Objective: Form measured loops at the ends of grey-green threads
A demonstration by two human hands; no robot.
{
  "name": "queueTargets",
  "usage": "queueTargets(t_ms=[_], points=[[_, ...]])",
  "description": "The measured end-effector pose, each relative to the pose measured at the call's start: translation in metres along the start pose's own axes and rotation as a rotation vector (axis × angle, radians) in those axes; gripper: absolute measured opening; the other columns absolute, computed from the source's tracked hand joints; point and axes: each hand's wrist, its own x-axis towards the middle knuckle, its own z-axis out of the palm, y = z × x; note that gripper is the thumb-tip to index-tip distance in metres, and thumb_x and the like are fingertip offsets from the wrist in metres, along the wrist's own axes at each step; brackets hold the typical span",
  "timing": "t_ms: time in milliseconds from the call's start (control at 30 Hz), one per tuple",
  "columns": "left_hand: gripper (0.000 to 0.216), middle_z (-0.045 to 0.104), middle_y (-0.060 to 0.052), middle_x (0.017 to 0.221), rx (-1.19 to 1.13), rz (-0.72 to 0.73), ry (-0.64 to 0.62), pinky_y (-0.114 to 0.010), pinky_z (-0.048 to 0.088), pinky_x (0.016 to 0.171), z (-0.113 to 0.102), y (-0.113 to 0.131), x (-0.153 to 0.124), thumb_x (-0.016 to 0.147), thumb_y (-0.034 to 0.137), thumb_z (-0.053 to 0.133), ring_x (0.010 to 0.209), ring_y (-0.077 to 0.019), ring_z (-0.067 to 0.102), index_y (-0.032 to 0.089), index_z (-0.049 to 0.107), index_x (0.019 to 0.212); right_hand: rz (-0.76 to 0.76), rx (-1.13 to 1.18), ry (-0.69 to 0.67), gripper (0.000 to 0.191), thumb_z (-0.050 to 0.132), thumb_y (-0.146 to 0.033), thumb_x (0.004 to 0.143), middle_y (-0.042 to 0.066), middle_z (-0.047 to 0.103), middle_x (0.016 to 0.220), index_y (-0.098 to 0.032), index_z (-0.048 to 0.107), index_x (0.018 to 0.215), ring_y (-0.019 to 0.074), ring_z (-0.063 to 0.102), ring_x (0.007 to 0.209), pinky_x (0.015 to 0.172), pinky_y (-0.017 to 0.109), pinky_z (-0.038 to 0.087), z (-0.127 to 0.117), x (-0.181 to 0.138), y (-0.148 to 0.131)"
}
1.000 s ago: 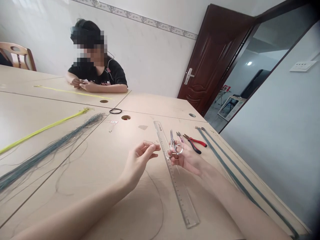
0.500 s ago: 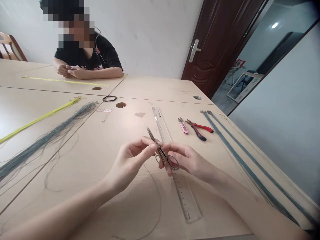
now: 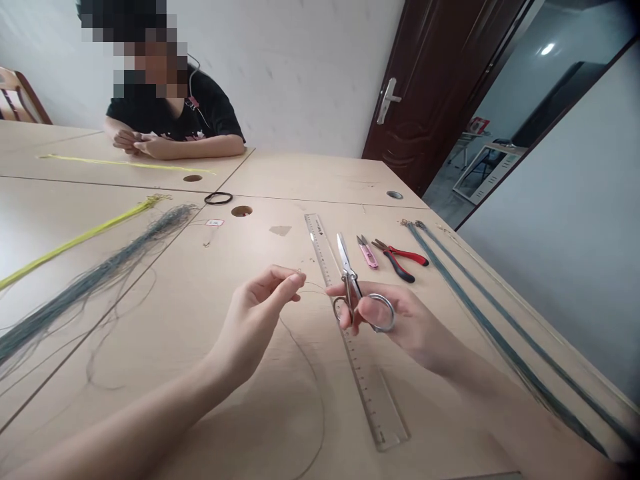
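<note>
Thumb and forefinger of my left hand (image 3: 265, 303) pinch a thin grey-green thread (image 3: 316, 373), with a tiny loop showing at the fingertips. The thread hangs down and curves over the table toward the front edge. In my right hand (image 3: 395, 320) I hold small metal scissors (image 3: 350, 273), fingers through the ring handles and blades pointing away from me. Beneath the scissors lies a clear ruler (image 3: 370, 393), flat on the table. A fine strand runs from my left fingertips toward the right hand; where it ends I cannot tell.
Pink thread snips (image 3: 368, 253) and red-and-black pliers (image 3: 397, 259) lie right of the ruler. Blue-grey thread bundles (image 3: 465, 307) stretch along the right; a yellow bundle (image 3: 80, 240) and a blue-grey bundle (image 3: 100, 283) lie left. Another person (image 3: 175, 127) sits across the table.
My right hand has drawn the scissors away to the right, off my left fingertips, and turned them more upright. The left hand keeps its pinch, now apart from the scissors.
</note>
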Motion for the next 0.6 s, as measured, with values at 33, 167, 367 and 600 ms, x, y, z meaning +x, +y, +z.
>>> queueTargets(t_ms=[33,167,367,600], points=[[0.02,0.057,0.001,0.083,0.022,-0.021,0.012,-0.027,0.037,0.078,0.0,0.0,0.0,0.084,0.038,0.058,0.085,-0.0135,0.049,0.02,0.061,0.075,0.004,-0.026,-0.01,0.037,0.05,-0.047,0.088,0.003,0.058,0.082,-0.018,0.057,0.11,0.0113,0.05,0.071,0.068,0.028,0.042,0.0,-0.004,-0.002],[0.023,0.053,0.003,0.072,0.031,-0.082,-0.028,-0.023,0.035,0.072,0.003,0.002,-0.005,0.083,0.037,0.06,0.076,-0.0106,0.047,0.019,0.058,0.069,0.017,0.014,-0.044,0.032,0.041,-0.048,0.091,0.002,0.056,0.085,-0.023,0.046,0.11,0.0093,0.051,0.058,0.054,0.025,0.039,0.008,-0.018,0.009],[0.018,0.055,0.005,0.071,-0.043,-0.042,-0.031,-0.018,0.037,0.067,0.006,0.005,-0.008,0.083,0.032,0.061,0.072,-0.0073,0.048,0.02,0.061,0.069,0.017,-0.255,-0.01,0.029,0.049,-0.049,0.085,-0.001,0.043,0.076,-0.021,0.043,0.091,0.0133,0.041,0.069,0.06,0.027,0.036,0.022,-0.021,0.023],[0.015,0.059,0.005,0.074,-0.062,0.064,-0.025,-0.014,0.04,0.066,0.004,0.004,-0.01,0.083,0.026,0.062,0.074,-0.0057,0.051,0.02,0.063,0.07,0.107,-0.405,-0.057,0.025,0.051,-0.043,0.084,-0.003,0.038,0.073,-0.021,0.038,0.083,0.0113,0.035,0.063,0.056,0.025,0.031,0.021,-0.02,0.017]])
